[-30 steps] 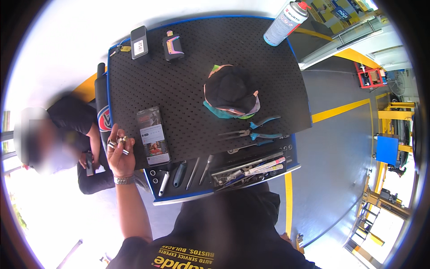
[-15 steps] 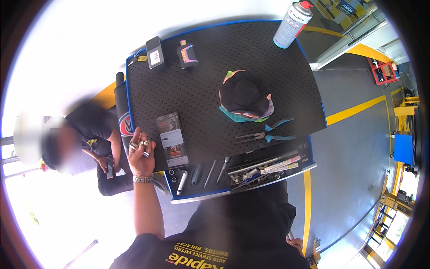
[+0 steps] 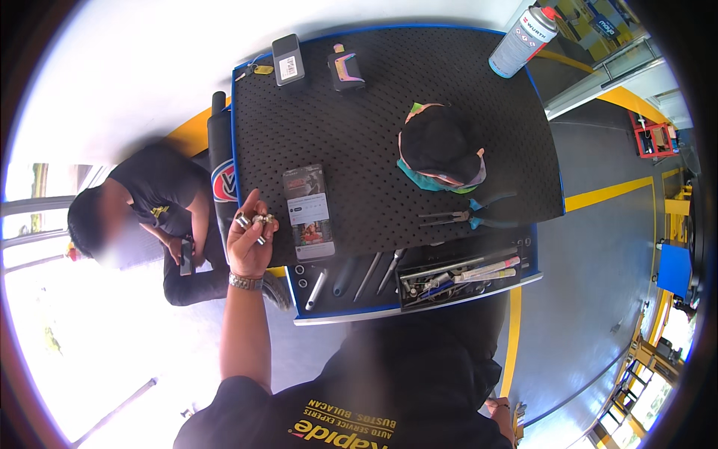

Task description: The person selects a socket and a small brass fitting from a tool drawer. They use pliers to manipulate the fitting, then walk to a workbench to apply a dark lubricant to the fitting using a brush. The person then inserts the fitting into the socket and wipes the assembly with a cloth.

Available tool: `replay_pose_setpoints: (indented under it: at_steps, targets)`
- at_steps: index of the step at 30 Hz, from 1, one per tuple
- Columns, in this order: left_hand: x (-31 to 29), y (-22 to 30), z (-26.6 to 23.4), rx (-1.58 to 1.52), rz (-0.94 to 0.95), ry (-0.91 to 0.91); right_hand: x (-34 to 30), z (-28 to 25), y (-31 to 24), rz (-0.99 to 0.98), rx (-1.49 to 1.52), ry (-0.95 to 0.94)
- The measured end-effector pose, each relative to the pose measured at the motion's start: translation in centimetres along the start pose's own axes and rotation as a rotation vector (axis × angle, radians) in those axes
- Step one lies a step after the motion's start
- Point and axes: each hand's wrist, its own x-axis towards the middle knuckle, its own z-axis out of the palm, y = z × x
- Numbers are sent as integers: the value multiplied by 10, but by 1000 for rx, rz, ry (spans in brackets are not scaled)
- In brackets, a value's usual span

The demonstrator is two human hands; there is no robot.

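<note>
My left hand [image 3: 250,243] is raised palm up beside the left edge of the cart top, a metal watch on its wrist. Its fingers curl around several small chrome sockets [image 3: 259,239]. Just right of that hand, a phone [image 3: 307,217] with its screen lit lies on the black perforated cart top [image 3: 359,135]. Low beside my body on the right hangs my right hand [image 3: 499,413]; its fingers are mostly hidden. Blue-handled long-nose pliers [image 3: 473,215] rest near the front edge, below a black cap-like bundle with colourful cloth edges [image 3: 443,146].
An open drawer [image 3: 351,318] under the cart top holds screwdrivers and loose tools. At the back stand a spray can [image 3: 522,43], a grey box-shaped device [image 3: 288,60] and a dark gadget [image 3: 345,69]. Another person [image 3: 161,202] sits to the left with a phone.
The view has shifted, so the cart and its things appear farther right and slightly higher. My left hand still holds the sockets beside the cart edge.
</note>
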Motion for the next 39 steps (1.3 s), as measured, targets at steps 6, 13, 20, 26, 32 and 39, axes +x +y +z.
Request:
replay_pose_setpoints:
  at_steps: [6, 13, 20, 26, 32, 39]
  targets:
    - [2, 1, 9, -4, 12, 31, -1, -5, -16, -35, -36, 48]
    - [-1, -1, 6, 7, 26, 52, 10, -12, -35, -89, -93, 112]
    - [-3, -5, 6, 22, 46, 53, 23, -13, -45, -147, -152, 178]
    - [-9, -8, 4, 78, 90, -4, 37, 0, -31, -226, -195, 262]
    - [-5, -2, 1, 106, 80, 5, 40, 33, 10, -367, -248, 378]
    - [6, 7, -11, 121, 76, -62, 3, 34, 30, -442, -174, 210]
